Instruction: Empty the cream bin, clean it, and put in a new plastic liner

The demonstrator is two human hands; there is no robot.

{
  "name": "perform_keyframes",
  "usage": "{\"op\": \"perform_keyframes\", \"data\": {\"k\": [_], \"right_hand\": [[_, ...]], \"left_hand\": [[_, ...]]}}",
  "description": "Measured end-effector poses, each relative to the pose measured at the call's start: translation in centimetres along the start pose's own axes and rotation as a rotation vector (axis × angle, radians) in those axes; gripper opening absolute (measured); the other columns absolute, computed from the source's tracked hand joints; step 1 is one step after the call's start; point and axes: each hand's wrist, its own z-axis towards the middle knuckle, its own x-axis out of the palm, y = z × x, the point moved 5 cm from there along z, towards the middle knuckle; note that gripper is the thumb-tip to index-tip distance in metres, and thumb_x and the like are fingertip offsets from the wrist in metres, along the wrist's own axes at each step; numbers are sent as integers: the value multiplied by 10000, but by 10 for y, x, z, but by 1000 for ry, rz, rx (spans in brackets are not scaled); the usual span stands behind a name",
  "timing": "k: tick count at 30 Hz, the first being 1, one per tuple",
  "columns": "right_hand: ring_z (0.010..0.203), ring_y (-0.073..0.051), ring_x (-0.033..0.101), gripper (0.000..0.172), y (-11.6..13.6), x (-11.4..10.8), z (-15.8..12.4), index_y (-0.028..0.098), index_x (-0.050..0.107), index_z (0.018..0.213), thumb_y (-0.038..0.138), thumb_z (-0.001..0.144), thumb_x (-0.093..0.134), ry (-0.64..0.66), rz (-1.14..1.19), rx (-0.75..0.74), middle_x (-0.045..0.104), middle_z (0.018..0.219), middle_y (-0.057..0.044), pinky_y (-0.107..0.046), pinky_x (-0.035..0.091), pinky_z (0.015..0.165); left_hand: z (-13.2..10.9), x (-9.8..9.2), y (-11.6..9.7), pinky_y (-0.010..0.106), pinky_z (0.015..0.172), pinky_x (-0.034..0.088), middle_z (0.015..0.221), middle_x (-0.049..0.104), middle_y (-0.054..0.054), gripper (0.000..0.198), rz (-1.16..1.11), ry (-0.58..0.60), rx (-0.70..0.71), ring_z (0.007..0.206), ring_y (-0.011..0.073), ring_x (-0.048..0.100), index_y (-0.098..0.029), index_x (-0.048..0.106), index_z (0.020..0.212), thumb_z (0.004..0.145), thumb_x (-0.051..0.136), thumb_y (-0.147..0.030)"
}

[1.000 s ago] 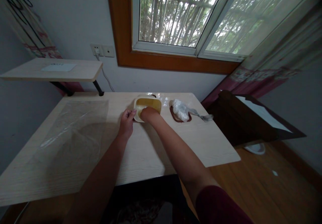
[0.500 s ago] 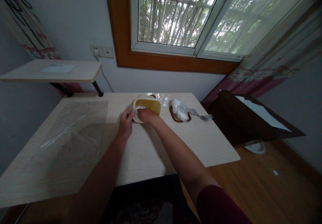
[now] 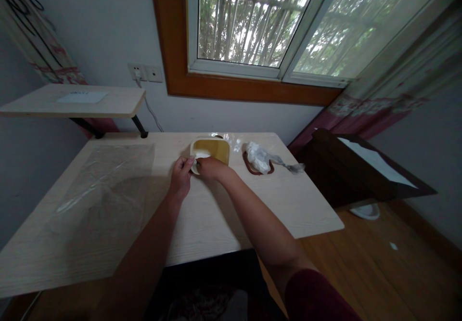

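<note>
A small rectangular container (image 3: 221,148) with a pale rim and a yellowish-tan inside sits near the table's back edge. Some white matter (image 3: 202,153) lies in its left part. My left hand (image 3: 181,171) pinches the container's front left corner between thumb and fingers. Reaching in over the front rim, my right hand (image 3: 210,168) has its fingers curled down close to my left fingertips. Whatever the right fingers hold is mostly hidden; only a small dark spot shows by them.
A knotted translucent plastic bag (image 3: 258,158) with whitish contents lies on a brown-rimmed piece (image 3: 251,169) to the right. A clear plastic sheet (image 3: 108,181) covers the table's left part. Behind it stands a raised shelf (image 3: 119,100). Clear crinkled plastic (image 3: 236,142) lies behind the container.
My right hand has shifted slightly inside the container, and more of the white matter shows above its fingers. My left hand stays at the same corner.
</note>
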Motion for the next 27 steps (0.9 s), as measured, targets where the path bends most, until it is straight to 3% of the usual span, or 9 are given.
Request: {"op": "perform_keyframes", "data": {"k": [6, 11, 17, 22, 27], "right_hand": [[1174, -330, 681, 463, -3, 4, 22, 64, 665, 1278, 361, 1026, 413, 80, 34, 40, 673, 1316, -257, -366, 523, 908], [1272, -315, 620, 517, -7, 8, 30, 47, 609, 1344, 370, 1047, 335, 84, 76, 30, 621, 1394, -260, -364, 495, 984], [1385, -314, 533, 581, -9, 7, 26, 64, 458, 1501, 379, 1057, 255, 29, 130, 43, 489, 1544, -241, -391, 447, 1093], [1550, -284, 286, 666, -10, 3, 25, 64, 237, 1623, 393, 1046, 299, -74, 193, 73, 193, 1699, -177, -394, 311, 1221], [1572, -310, 211, 682, -11, -4, 23, 67, 220, 1630, 399, 1042, 316, -191, 141, 132, 175, 1708, -176, -469, 252, 1243]], "left_hand": [[-1, 2, -3, 209, 566, 419, 668, 552, -37, 465, -5, -14, -5, 619, 96, 529, -192, 478, 703, 721, 856, -463], [0, 2, -4, 214, 581, 439, 686, 577, -29, 435, 8, -12, -12, 628, 103, 552, -192, 498, 729, 735, 843, -457], [2, -1, -2, 212, 578, 435, 686, 577, -29, 435, 48, -16, -4, 624, 101, 554, -193, 498, 730, 748, 832, -471], [1, 1, -3, 194, 525, 388, 655, 549, -41, 454, 19, -3, -23, 599, 92, 537, -193, 486, 726, 734, 848, -468], [1, 2, -4, 197, 544, 421, 654, 554, -45, 471, 8, -4, -32, 606, 91, 549, -192, 476, 718, 723, 854, -472]]}}
